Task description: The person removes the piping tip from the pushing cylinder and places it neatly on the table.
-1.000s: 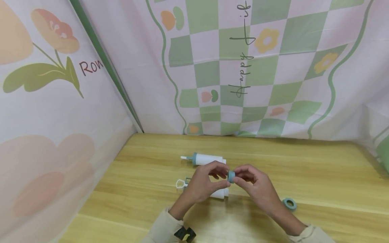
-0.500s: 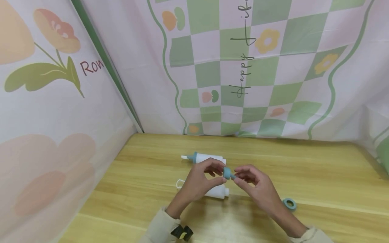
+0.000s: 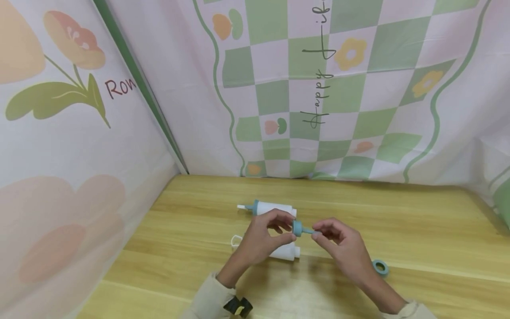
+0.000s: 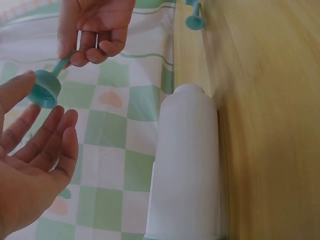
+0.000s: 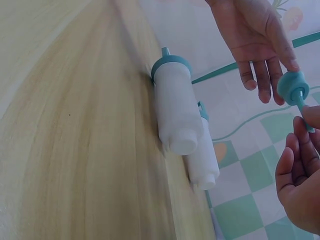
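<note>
A small teal cup-shaped cap with a thin stem (image 3: 297, 228) is held above the table between both hands. My left hand (image 3: 260, 235) pinches the rim of its wide cup between thumb and fingertips. On the other side, my right hand (image 3: 344, 246) pinches the far end of the stem. The cup (image 4: 46, 89) has its hollow side turned toward the left palm in the left wrist view. Beneath the left hand lies a white bottle (image 3: 284, 251), partly covered by it; a second white bottle (image 3: 275, 207) with a teal top lies farther back.
A teal ring (image 3: 383, 274) lies on the wooden table (image 3: 430, 230) beside the right forearm. In the left wrist view, a teal piece with a round end (image 4: 195, 22) shows at the top. A patterned cloth (image 3: 271, 97) hangs behind the table.
The cap moved slightly left with the left hand, and its stem came into sight. The right hand then shifted right, its grip now nearer the stem's end, showing more of it.
</note>
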`<state>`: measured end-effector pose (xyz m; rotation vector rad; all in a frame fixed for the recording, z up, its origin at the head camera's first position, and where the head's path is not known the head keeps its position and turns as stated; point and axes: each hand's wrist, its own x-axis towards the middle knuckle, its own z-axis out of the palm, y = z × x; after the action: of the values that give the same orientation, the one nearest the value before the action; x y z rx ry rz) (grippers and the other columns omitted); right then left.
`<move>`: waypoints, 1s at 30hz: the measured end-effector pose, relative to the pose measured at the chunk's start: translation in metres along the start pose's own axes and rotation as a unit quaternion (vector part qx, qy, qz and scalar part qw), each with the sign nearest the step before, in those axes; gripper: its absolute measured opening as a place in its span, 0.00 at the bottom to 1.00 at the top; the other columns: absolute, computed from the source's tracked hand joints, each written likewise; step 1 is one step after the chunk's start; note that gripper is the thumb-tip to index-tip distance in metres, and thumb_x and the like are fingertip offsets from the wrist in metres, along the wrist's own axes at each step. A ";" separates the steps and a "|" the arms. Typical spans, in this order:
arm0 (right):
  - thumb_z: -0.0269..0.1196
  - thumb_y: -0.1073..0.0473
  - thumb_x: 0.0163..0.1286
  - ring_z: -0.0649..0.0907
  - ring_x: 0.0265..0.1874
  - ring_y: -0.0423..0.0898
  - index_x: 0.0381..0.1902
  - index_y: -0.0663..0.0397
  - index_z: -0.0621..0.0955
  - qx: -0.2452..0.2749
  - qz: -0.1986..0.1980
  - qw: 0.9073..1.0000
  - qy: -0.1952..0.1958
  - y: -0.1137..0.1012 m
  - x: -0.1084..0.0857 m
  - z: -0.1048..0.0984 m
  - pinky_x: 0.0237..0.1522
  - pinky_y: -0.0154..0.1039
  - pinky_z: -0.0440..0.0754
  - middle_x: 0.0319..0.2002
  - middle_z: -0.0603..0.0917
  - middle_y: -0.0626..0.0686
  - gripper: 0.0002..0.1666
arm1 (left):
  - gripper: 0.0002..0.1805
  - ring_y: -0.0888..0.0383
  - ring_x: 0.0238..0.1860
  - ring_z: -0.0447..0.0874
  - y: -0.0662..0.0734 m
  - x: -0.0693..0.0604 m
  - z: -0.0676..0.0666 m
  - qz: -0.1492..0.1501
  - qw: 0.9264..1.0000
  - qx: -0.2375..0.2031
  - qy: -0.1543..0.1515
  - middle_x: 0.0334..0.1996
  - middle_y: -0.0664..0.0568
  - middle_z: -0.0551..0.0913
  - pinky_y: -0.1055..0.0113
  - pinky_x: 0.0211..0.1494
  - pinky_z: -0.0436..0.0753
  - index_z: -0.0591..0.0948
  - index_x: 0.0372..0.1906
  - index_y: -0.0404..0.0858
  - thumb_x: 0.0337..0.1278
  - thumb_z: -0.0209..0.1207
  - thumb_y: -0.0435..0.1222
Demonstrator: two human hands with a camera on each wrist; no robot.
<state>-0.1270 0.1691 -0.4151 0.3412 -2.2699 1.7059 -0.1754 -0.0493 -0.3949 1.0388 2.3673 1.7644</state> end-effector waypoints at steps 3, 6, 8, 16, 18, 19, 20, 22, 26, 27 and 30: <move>0.68 0.66 0.67 0.83 0.36 0.43 0.41 0.61 0.83 0.006 0.003 1.000 0.000 -0.001 0.000 -0.001 0.39 0.31 0.83 0.36 0.86 0.53 0.06 | 0.17 0.57 0.44 0.85 0.000 -0.001 0.001 -0.005 1.000 0.002 0.001 0.43 0.56 0.86 0.64 0.47 0.83 0.82 0.51 0.35 0.58 0.69 0.32; 0.69 0.67 0.66 0.83 0.35 0.43 0.39 0.61 0.83 0.013 -0.002 1.000 0.000 0.000 0.001 -0.001 0.39 0.32 0.83 0.36 0.86 0.54 0.05 | 0.16 0.59 0.45 0.85 -0.002 -0.003 0.002 -0.008 1.000 0.001 0.001 0.43 0.56 0.86 0.64 0.47 0.83 0.83 0.51 0.36 0.58 0.70 0.32; 0.69 0.68 0.65 0.83 0.35 0.43 0.39 0.61 0.83 0.015 -0.006 1.000 0.001 0.000 0.001 0.000 0.38 0.32 0.83 0.35 0.86 0.53 0.06 | 0.16 0.59 0.45 0.85 -0.003 -0.003 0.003 -0.008 1.000 -0.002 0.004 0.43 0.56 0.87 0.63 0.47 0.84 0.83 0.51 0.38 0.57 0.70 0.32; 0.69 0.70 0.65 0.84 0.33 0.43 0.38 0.61 0.83 0.023 -0.022 0.999 -0.005 -0.001 0.002 0.002 0.37 0.33 0.83 0.32 0.87 0.50 0.05 | 0.17 0.62 0.40 0.86 -0.006 -0.006 0.007 -0.009 1.000 -0.004 0.013 0.41 0.55 0.88 0.59 0.47 0.83 0.85 0.51 0.39 0.55 0.71 0.34; 0.68 0.69 0.65 0.85 0.33 0.43 0.38 0.61 0.83 0.025 -0.021 0.999 -0.007 -0.001 0.002 0.002 0.38 0.32 0.84 0.33 0.87 0.52 0.05 | 0.18 0.63 0.39 0.86 -0.007 -0.006 0.007 -0.005 1.000 -0.005 0.019 0.41 0.55 0.88 0.59 0.47 0.84 0.85 0.51 0.38 0.54 0.72 0.34; 0.69 0.69 0.65 0.85 0.34 0.43 0.38 0.62 0.83 0.026 -0.021 0.999 -0.009 -0.002 0.002 0.002 0.38 0.32 0.84 0.33 0.87 0.53 0.05 | 0.18 0.63 0.38 0.86 -0.007 -0.006 0.008 -0.004 1.000 -0.005 0.021 0.42 0.54 0.88 0.59 0.46 0.84 0.85 0.51 0.38 0.54 0.72 0.33; 0.69 0.69 0.65 0.85 0.34 0.43 0.38 0.62 0.83 0.027 -0.019 0.999 -0.009 -0.002 0.003 0.003 0.38 0.32 0.84 0.34 0.87 0.53 0.05 | 0.18 0.63 0.38 0.86 -0.008 -0.006 0.008 0.000 1.000 -0.005 0.024 0.42 0.54 0.88 0.59 0.46 0.84 0.85 0.50 0.37 0.54 0.72 0.33; 0.69 0.68 0.65 0.86 0.34 0.43 0.38 0.62 0.83 0.032 -0.015 0.999 -0.009 -0.002 0.003 0.003 0.38 0.32 0.84 0.34 0.87 0.54 0.05 | 0.18 0.62 0.38 0.86 -0.008 -0.006 0.008 0.005 1.000 -0.009 0.028 0.43 0.52 0.88 0.59 0.46 0.84 0.85 0.50 0.35 0.53 0.72 0.33; 0.69 0.68 0.65 0.86 0.33 0.45 0.37 0.62 0.83 0.041 -0.013 0.999 -0.010 -0.003 0.003 0.003 0.36 0.34 0.84 0.33 0.88 0.54 0.05 | 0.18 0.62 0.36 0.87 -0.009 -0.006 0.009 0.006 0.999 -0.018 0.034 0.45 0.49 0.88 0.60 0.44 0.85 0.85 0.49 0.35 0.51 0.72 0.32; 0.69 0.69 0.65 0.86 0.32 0.46 0.37 0.62 0.83 0.043 -0.014 0.999 -0.012 -0.003 0.003 0.003 0.35 0.34 0.84 0.33 0.88 0.54 0.05 | 0.17 0.61 0.36 0.87 -0.008 -0.006 0.009 0.004 0.999 -0.020 0.035 0.45 0.49 0.88 0.60 0.43 0.85 0.86 0.48 0.35 0.51 0.72 0.32; 0.69 0.69 0.65 0.87 0.32 0.47 0.37 0.62 0.83 0.045 -0.018 0.999 -0.014 -0.003 0.004 0.004 0.34 0.34 0.84 0.33 0.88 0.53 0.04 | 0.17 0.61 0.35 0.87 -0.008 -0.006 0.009 -0.007 0.999 -0.028 0.037 0.46 0.49 0.88 0.62 0.40 0.85 0.86 0.48 0.35 0.51 0.72 0.31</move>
<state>-0.1295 0.1644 -0.4116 0.4254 -2.1960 1.8000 -0.1710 -0.0459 -0.4073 0.9629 2.3448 1.8861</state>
